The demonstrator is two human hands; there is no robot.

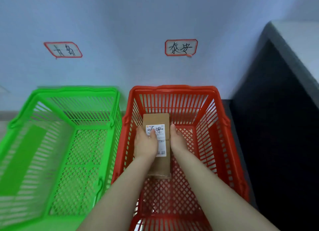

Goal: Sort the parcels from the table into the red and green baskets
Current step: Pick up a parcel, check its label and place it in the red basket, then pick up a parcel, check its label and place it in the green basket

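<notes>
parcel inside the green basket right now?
No, the left hand and right hand hold the cardboard parcel inside the red basket, beside the green basket.

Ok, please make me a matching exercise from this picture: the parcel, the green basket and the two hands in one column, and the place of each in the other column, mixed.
1 parcel
2 green basket
3 left hand
4 right hand

A thumb on the label
B inside the red basket
C against the parcel's right side
D left of the red basket

Pairs: 1-B, 2-D, 3-A, 4-C
</notes>
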